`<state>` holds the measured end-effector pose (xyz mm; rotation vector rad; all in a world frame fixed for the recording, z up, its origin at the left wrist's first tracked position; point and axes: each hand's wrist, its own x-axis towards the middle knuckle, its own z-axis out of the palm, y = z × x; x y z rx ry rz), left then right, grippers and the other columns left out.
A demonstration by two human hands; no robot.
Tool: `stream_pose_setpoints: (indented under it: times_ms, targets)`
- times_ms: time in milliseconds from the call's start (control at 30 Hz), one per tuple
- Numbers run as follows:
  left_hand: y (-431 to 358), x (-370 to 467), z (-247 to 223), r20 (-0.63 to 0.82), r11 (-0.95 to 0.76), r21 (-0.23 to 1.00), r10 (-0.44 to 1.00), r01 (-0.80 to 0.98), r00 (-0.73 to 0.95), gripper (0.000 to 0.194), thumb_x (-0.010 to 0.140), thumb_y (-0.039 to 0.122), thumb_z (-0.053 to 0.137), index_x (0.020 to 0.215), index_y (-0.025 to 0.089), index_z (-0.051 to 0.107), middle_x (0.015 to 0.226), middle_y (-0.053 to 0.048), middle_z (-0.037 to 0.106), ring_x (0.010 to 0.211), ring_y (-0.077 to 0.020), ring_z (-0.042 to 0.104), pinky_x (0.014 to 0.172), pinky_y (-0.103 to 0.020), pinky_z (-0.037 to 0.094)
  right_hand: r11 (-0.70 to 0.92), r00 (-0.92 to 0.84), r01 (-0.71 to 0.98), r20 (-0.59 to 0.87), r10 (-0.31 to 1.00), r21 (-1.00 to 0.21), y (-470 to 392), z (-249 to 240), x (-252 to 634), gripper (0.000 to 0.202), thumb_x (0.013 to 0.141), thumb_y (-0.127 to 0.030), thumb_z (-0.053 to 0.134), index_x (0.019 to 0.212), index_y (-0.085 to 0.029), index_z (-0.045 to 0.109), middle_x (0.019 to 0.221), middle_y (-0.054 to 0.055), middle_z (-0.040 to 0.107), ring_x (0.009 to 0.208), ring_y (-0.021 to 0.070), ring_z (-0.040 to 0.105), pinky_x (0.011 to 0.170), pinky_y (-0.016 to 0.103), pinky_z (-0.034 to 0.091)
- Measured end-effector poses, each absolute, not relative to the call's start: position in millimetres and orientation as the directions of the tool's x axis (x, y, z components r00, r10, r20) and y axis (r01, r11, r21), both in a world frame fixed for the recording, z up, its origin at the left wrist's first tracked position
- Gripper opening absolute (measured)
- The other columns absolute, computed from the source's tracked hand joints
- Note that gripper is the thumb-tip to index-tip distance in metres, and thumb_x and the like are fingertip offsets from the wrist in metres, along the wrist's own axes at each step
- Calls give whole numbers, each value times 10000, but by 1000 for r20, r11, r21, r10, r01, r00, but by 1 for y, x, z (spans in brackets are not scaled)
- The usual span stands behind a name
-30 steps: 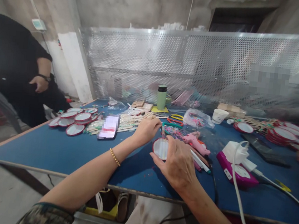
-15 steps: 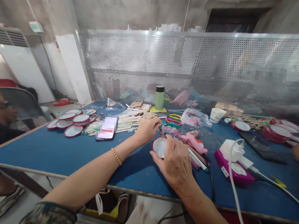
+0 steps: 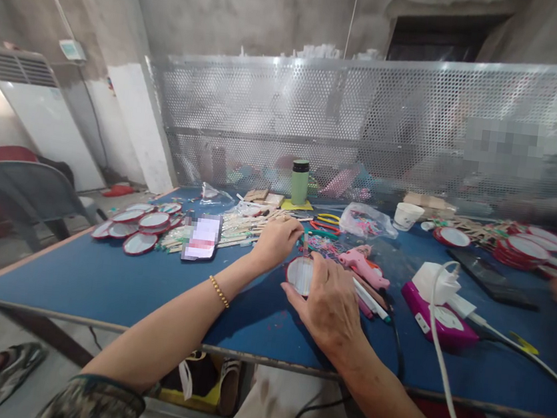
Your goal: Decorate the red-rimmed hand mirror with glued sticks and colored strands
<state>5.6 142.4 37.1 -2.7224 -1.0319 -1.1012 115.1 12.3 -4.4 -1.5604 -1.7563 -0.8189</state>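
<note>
A perforated metal screen (image 3: pixel 269 114) stands along the far edge of the blue surface (image 3: pixel 113 284) where I work. On my left lies a heap of red-rimmed discs (image 3: pixel 140 243), with loose wooden sticks (image 3: pixel 243 228) spread beyond the phone (image 3: pixel 200 240). A purple extension block (image 3: pixel 446 325) sits to my right, and a green bottle (image 3: pixel 299 184) stands upright near the screen.

My right hand (image 3: pixel 331 302) is curled around the right side of a single red-rimmed disc (image 3: pixel 297 277), thumb at its lower edge and fingers over the top; the disc is directly in front of me, between my hands. My left hand (image 3: pixel 277 242) is narrow, its fingertips drawn together just beyond the disc's upper edge, beside a narrow strip (image 3: pixel 306 244) that rises from there. I can't tell whether they pinch it, or whether the strip is fixed to the disc.

I judge this to be a steadying step: one hand bracing, the other working finely at that edge. What comes next seems to call for a motionless right hand and a light, exact left. The pink glue gun (image 3: pixel 360 264) lies within easy reach, just beyond my right fingers, beside some slim markers (image 3: pixel 373 304).
</note>
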Motion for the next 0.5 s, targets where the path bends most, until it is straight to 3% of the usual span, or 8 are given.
stream_pose_setpoints:
  times_ms: [500]
  targets:
    - [139, 6, 39, 606, -766, 198, 586, 612, 538, 172, 910, 158, 503, 888, 163, 673, 913, -76, 699, 890, -202, 618, 840, -350, 460, 111, -89, 993, 805, 586, 29, 13, -5, 115, 551, 860, -459, 630, 1199, -46, 496, 928, 176, 631, 800, 290, 575, 707, 398, 439]
